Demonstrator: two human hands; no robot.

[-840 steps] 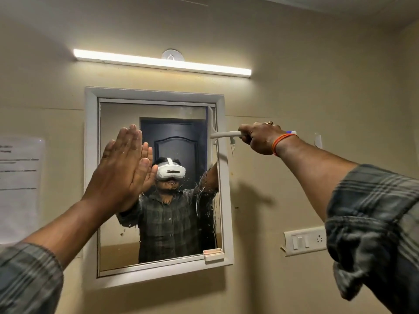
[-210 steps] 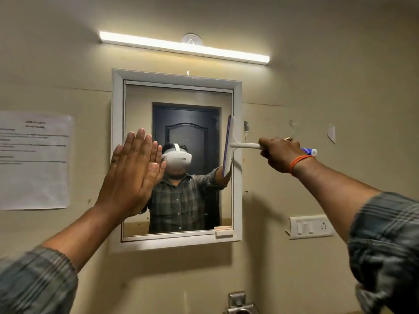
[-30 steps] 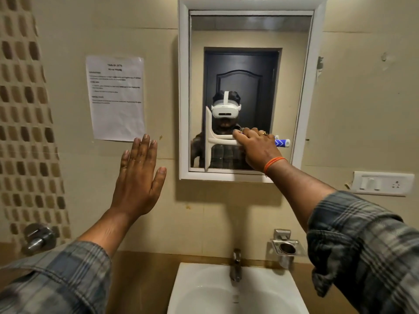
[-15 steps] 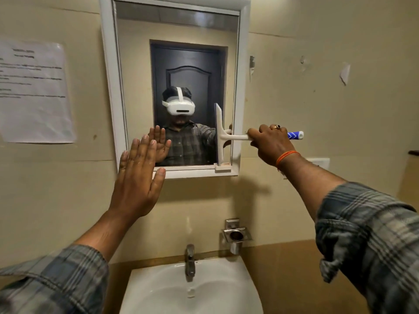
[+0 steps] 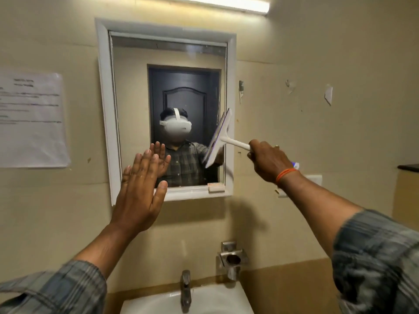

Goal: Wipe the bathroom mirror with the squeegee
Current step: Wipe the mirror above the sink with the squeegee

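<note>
The white-framed bathroom mirror [image 5: 133, 91] hangs on the beige wall in front of me. My right hand [image 5: 268, 162] grips the handle of the white squeegee [image 5: 219, 138], whose blade is tilted and lies over the mirror's right edge, near the lower part. A blue tip of the handle shows behind my wrist. My left hand [image 5: 141, 186] is raised flat with straight fingers before the mirror's lower left corner, and I cannot tell whether it touches the glass.
Below me is a white sink [image 5: 204, 301] with a metal tap [image 5: 186, 288]. A metal holder [image 5: 231, 259] juts from the wall right of the tap. A paper notice [image 5: 31, 118] is stuck left of the mirror. A light bar [image 5: 217, 2] glows above.
The squeegee has tilted from upright and risen slightly at the mirror's right edge. My view has lifted, so the mirror's top and the light show again. My left hand stays raised flat.
</note>
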